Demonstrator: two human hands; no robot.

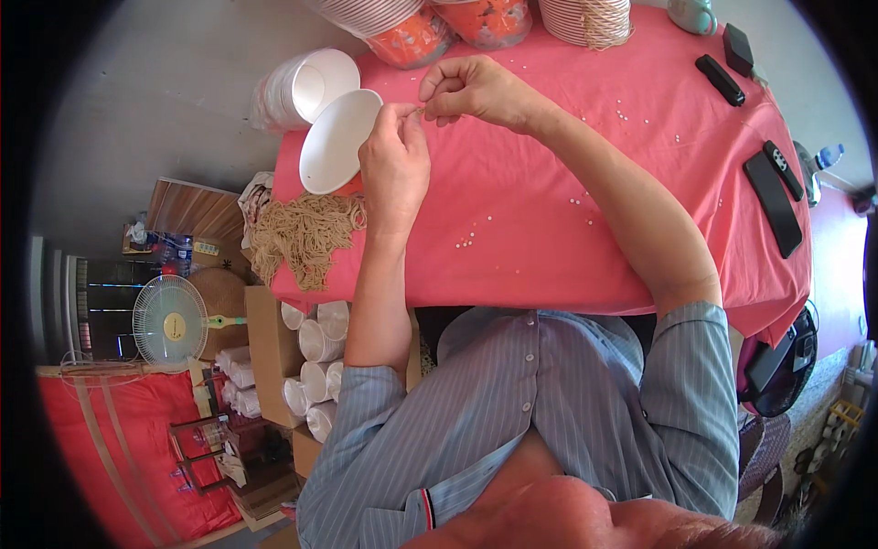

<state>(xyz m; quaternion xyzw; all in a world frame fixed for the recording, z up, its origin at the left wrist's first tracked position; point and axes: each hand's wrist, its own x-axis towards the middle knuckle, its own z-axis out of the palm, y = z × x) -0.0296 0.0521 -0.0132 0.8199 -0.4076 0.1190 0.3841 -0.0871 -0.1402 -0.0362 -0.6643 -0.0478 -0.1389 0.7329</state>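
Note:
My left hand (395, 165) is closed in a pinch above the table's far left part. Close by on its right, my right hand (480, 90) curls its fingers, thumb against fingertip. A tiny tan bit shows where the fingertips meet; what it is I cannot make out. Just left of my left hand, a white paper bucket (331, 145) leans with its mouth facing me, and whether that hand touches it is unclear. A loose pile of tan strings (306, 240) lies at the table's left edge, nearer to me.
Stacked paper buckets (407, 37) and a white stack draped with strings (594, 23) line the far edge. Small white beads (466, 240) dot the pink tablecloth (530, 265). A phone (774, 203) and remote (783, 170) lie right. Cups in a carton (270, 352) and a fan (171, 322) stand left.

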